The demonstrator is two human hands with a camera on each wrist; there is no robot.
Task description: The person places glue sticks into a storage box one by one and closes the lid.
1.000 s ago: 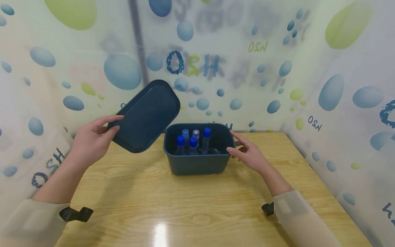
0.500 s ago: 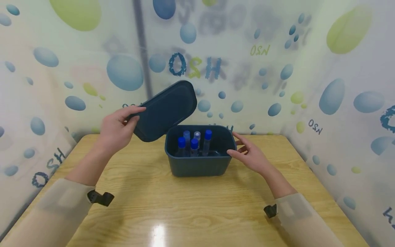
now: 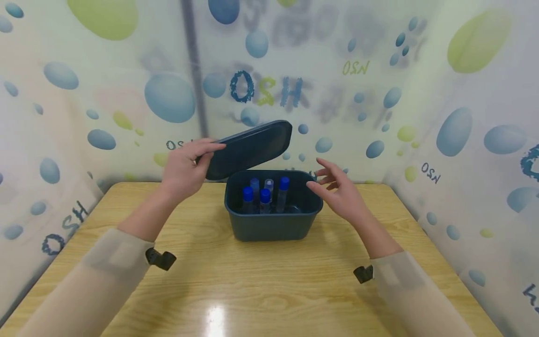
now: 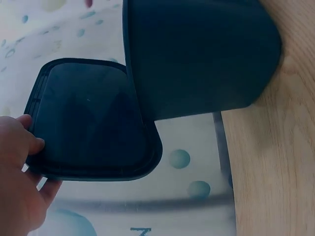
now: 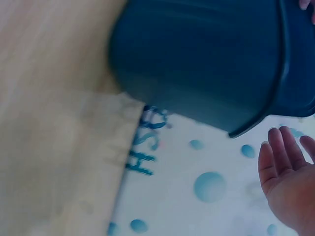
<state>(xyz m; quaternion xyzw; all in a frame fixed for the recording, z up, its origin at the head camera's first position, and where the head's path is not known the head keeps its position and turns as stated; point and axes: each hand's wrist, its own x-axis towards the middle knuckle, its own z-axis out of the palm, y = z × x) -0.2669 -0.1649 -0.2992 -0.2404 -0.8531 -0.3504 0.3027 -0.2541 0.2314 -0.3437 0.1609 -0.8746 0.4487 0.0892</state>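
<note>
A dark blue rectangular lid [image 3: 252, 149] is pinched at its left end between the thumb and fingers of my left hand [image 3: 187, 168]. It is tilted, its right end higher, above the back left of a dark blue box [image 3: 271, 227]. The box stands uncovered on the table and holds several clear tubes with blue caps [image 3: 283, 184], upright, and one with a pale cap [image 3: 268, 183]. My right hand [image 3: 343, 194] hovers by the box's right rim, fingers spread and holding nothing; the right wrist view shows it apart from the box [image 5: 197, 54].
The wooden table [image 3: 269, 285] reaches under both forearms. Behind it and at both sides hang pale curtains [image 3: 328, 93] printed with blue and green drops. A dark wrist strap [image 3: 161, 259] is on the left sleeve, another strap [image 3: 363, 274] on the right.
My left hand has carried the lid rightward, towards and partly over the box, and tipped it flatter. My right hand has come off the box's right rim and risen slightly. The box stays put.
</note>
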